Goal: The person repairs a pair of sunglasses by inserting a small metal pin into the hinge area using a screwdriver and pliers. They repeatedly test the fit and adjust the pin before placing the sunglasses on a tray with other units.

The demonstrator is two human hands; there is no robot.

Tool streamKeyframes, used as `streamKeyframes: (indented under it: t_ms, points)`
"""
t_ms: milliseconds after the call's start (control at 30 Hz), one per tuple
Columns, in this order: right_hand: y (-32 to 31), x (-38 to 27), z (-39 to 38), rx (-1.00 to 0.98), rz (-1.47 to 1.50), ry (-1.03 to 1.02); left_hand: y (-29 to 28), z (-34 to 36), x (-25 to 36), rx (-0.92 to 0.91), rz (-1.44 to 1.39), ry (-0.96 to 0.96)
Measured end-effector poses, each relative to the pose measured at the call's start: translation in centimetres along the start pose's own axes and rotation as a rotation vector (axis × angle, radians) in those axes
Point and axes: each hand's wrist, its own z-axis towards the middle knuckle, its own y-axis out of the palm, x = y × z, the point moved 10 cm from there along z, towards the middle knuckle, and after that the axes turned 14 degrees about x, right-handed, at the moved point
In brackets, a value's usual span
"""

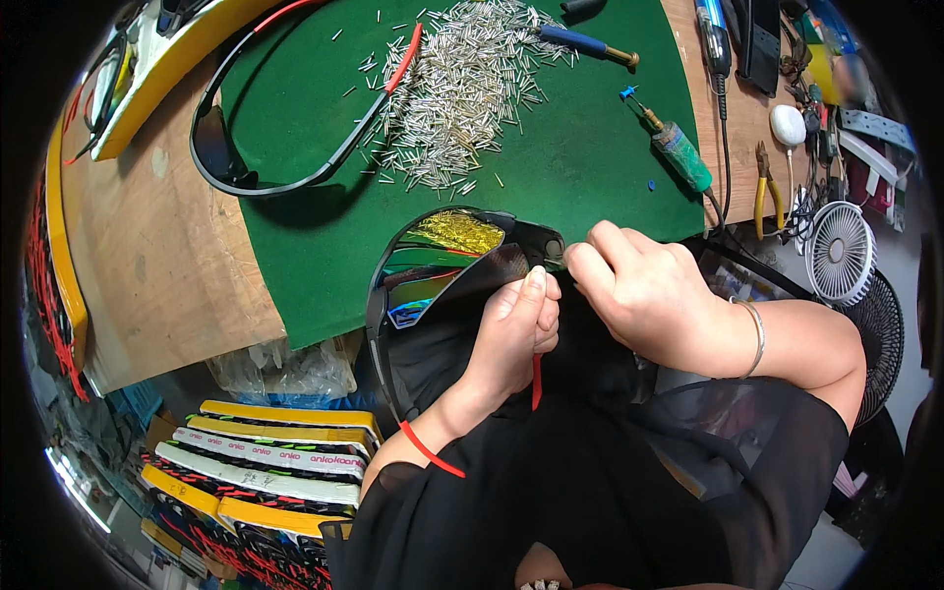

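My left hand (pixel 518 329) is closed around one arm of a pair of sunglasses (pixel 382 339), held just off the near edge of the green mat (pixel 324 285). The sunglasses have a dark frame, shiny lenses reflecting yellow and blue, and red arm tips. Right beside the frame's right corner, my right hand (pixel 644 295) is closed in a pinch. Its fingertips are turned away, so whatever sits between them is hidden. Beyond my hands, a heap of small metal pins (pixel 452 108) lies on the mat. A second pair of sunglasses (pixel 221 162) rests left of the heap.
A blue-handled tool (pixel 580 41) and a green-handled tool (pixel 680 157) lie on the mat. Yellow-handled pliers (pixel 769 192), a black cord (pixel 724 128) and a white fan (pixel 843 254) are at right. Trays of glasses (pixel 285 418) are stacked at lower left.
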Motion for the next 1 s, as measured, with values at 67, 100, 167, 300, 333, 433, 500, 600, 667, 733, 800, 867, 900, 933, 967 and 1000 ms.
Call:
streamKeyframes:
  t_ms: [67,100,167,300,333,433,500,600,667,733,800,867,900,933,967,1000]
  points:
    - [-0.4,0.6,0.0,0.036,0.078,0.059,0.1,-0.1,0.0,-0.010,-0.006,-0.009]
    - [0.3,0.8,-0.3,-0.035,0.065,0.065,0.1,-0.1,0.0,-0.011,-0.013,-0.011]
    - [1.8,1.3,-1.3,-0.176,0.037,0.076,0.1,-0.1,0.0,0.004,0.001,-0.018]
    - [-0.3,0.7,-0.1,0.059,0.088,0.017,0.2,-0.1,-0.1,0.009,0.002,-0.023]
    - [-0.2,0.8,-0.1,0.032,0.099,0.033,0.1,-0.2,-0.1,0.011,-0.004,-0.020]
    - [0.6,1.0,-0.5,-0.062,0.094,0.056,0.1,-0.2,0.0,0.010,-0.017,-0.009]
    - [1.9,1.2,-1.6,-0.154,0.042,0.037,0.0,-0.1,0.0,0.005,-0.028,-0.007]
    - [0.6,0.6,-0.6,-0.051,0.068,0.008,0.1,-0.1,-0.1,0.008,-0.025,-0.009]
    - [0.3,0.7,-0.5,-0.049,0.084,0.026,0.1,-0.1,-0.1,0.017,-0.030,-0.016]
    - [0.8,1.0,-0.7,-0.100,0.108,0.058,0.0,-0.1,-0.1,0.021,-0.034,-0.016]
    - [1.2,0.8,-1.1,-0.093,0.076,0.018,0.0,-0.1,-0.1,0.017,-0.030,-0.015]
    - [1.1,0.7,-1.0,-0.086,0.068,0.001,0.0,-0.1,-0.1,0.022,-0.034,-0.018]
    - [0.8,0.6,-0.7,-0.082,0.075,0.005,0.0,-0.1,-0.1,0.023,-0.034,-0.021]
    - [0.6,0.5,-0.5,-0.078,0.082,0.009,0.1,-0.1,-0.1,0.019,-0.035,-0.021]
    - [0.5,0.6,-0.5,-0.086,0.100,0.025,0.1,-0.1,-0.1,0.016,-0.036,-0.022]
    - [0.5,0.6,-0.5,-0.094,0.119,0.037,0.1,-0.2,-0.1,0.015,-0.039,-0.019]
